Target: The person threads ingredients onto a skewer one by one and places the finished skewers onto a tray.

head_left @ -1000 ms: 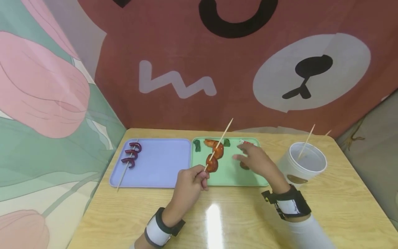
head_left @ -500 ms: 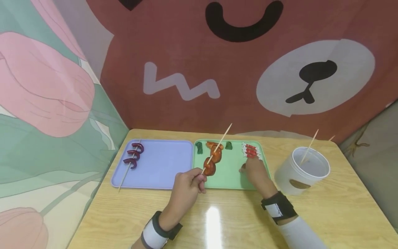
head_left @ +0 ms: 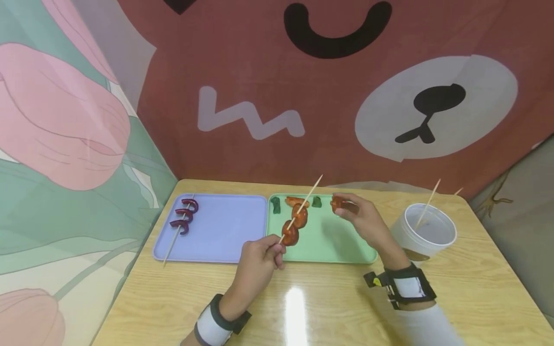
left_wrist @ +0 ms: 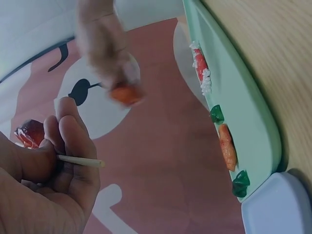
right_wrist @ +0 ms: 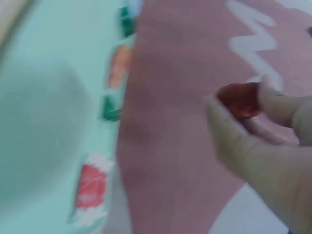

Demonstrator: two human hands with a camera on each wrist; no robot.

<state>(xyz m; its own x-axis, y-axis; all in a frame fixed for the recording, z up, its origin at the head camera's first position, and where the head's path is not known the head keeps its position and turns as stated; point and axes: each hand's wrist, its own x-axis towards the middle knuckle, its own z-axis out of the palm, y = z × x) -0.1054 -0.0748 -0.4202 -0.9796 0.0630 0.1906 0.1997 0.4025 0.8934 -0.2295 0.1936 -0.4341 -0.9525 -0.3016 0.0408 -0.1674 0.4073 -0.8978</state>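
My left hand (head_left: 259, 254) pinches the lower end of a wooden skewer (head_left: 309, 194) that slants up over the green tray (head_left: 329, 250). Two orange-red food pieces (head_left: 295, 223) are threaded on it. In the left wrist view my fingers (left_wrist: 68, 141) curl round the skewer (left_wrist: 80, 161). My right hand (head_left: 361, 216) is raised above the tray's right part and pinches another orange-red piece (head_left: 337, 204), also seen as the red piece (right_wrist: 240, 100) between fingertips. On the tray lie green bits (head_left: 275, 205), an orange piece (left_wrist: 227, 146) and a red-and-white piece (left_wrist: 201, 68).
A purple tray (head_left: 225, 230) lies left of the green one and holds a skewer with three dark red curved pieces (head_left: 183, 217). A white cup (head_left: 426, 230) with a spare skewer (head_left: 427, 202) stands at the right. Fabric walls close the back and left.
My right hand went down to the tray's right side, picked up an orange-red piece and lifted it up and back. The left hand kept the skewer nearly still.
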